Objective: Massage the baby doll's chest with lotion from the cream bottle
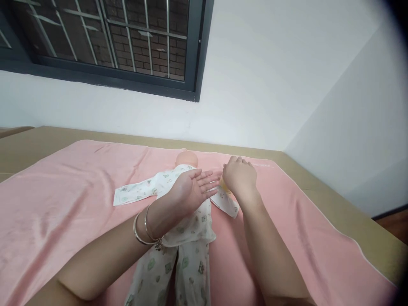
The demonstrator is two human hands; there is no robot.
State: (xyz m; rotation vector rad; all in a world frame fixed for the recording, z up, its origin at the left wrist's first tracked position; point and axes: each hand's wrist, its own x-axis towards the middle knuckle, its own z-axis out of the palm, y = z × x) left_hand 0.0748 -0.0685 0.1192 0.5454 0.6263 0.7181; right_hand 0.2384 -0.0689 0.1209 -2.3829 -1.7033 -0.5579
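A baby doll (187, 159) lies on its back on a pink cloth (95, 170), dressed in a white printed long-sleeved top (191, 229) and matching trousers (193, 272). Over the doll's chest my left hand (191, 193) is open, palm up with the fingers stretched towards the right. It holds nothing that I can see. My right hand (239, 174) is closed, knuckles up, just right of those fingertips. Part of a small yellow thing (224, 185) shows below its curled fingers; the hand hides the rest, so its kind is unclear.
The cloth covers most of a tan table (318, 195), whose far edge meets a white wall (255, 76). A dark-framed barred window (196, 55) is at the upper left. Another wall (360, 114) stands at the right.
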